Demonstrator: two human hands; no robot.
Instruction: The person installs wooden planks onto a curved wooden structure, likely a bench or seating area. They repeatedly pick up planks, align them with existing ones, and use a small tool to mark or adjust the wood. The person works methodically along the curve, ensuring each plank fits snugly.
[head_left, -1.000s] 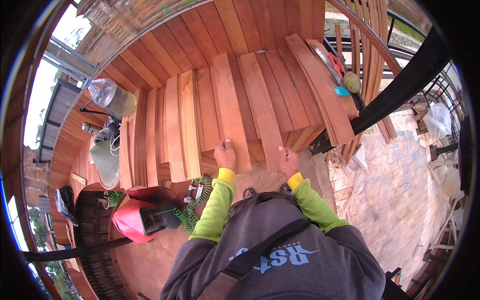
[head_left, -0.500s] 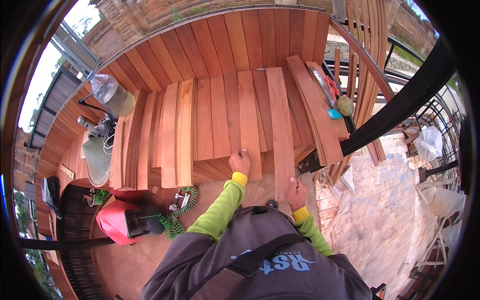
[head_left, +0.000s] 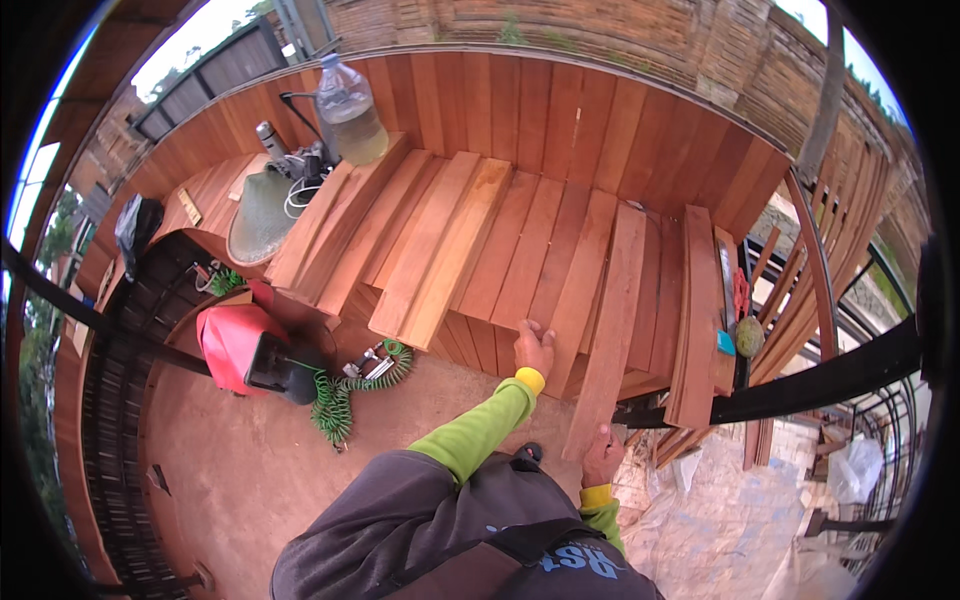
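A long reddish wooden plank (head_left: pixel 612 330) lies across the slatted bench and juts past its front edge. My right hand (head_left: pixel 603 457) is closed around the near end of this plank, thumb along its side. To the left, another loose plank (head_left: pixel 588 275) lies on the bench seat (head_left: pixel 508 245). My left hand (head_left: pixel 535 347) is at the bench's front edge, against the left side of that second plank. Its fingers are curled in, and what they grip, if anything, is hidden.
Stacked planks (head_left: pixel 440 250) lie left of my hands, more planks (head_left: pixel 697 310) right. A water bottle (head_left: pixel 352 115) stands on the bench. Below are a red welding mask (head_left: pixel 235 345) and a green coiled hose (head_left: pixel 335 405). A black rail (head_left: pixel 790 385) runs at right.
The view has swung left, so the bench and hands sit farther right and lower in the picture. Both hands keep about the same places at the planks.
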